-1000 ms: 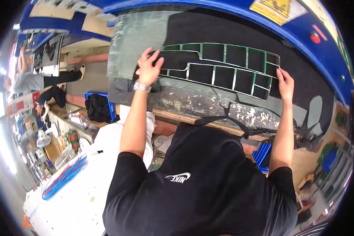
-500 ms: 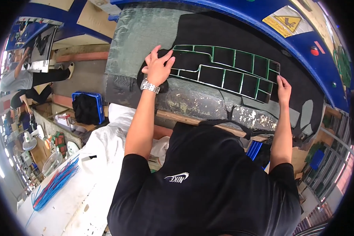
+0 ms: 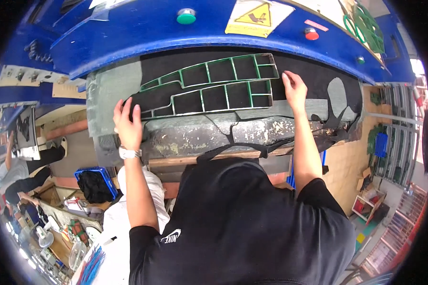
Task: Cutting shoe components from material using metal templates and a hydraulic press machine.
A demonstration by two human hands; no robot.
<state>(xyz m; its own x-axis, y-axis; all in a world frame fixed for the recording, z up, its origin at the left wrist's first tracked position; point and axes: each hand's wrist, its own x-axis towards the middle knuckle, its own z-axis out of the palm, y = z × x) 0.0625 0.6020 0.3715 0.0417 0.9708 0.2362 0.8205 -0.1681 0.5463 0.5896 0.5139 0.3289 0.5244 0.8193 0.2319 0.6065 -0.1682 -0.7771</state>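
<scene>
A long green-edged metal cutting die (image 3: pixel 204 98), with two rows of open cells, lies on a sheet of black material (image 3: pixel 314 76). My left hand (image 3: pixel 128 129) is at its left end, fingers stretched and apart, with the thumb close to the die's edge; whether they touch is hard to tell. Just off the right end is my right hand (image 3: pixel 296 92), its thumb and fingers parted and a small gap between it and the die. Under the black sheet a pale green worn mat (image 3: pixel 111 88) shows at the left.
A blue machine beam (image 3: pixel 142 47) spans the far side, with a green button (image 3: pixel 186 16), a red button (image 3: pixel 311 33) and a yellow warning label (image 3: pixel 254 17). Black offcut strips (image 3: pixel 233 151) hang over the near edge. A blue crate (image 3: pixel 97 184) stands left; another person (image 3: pixel 24 161) works there.
The view has swung to the right. My right hand has come away from the die's right end, and my left hand has shifted at its left end. The die still lies on the black sheet.
</scene>
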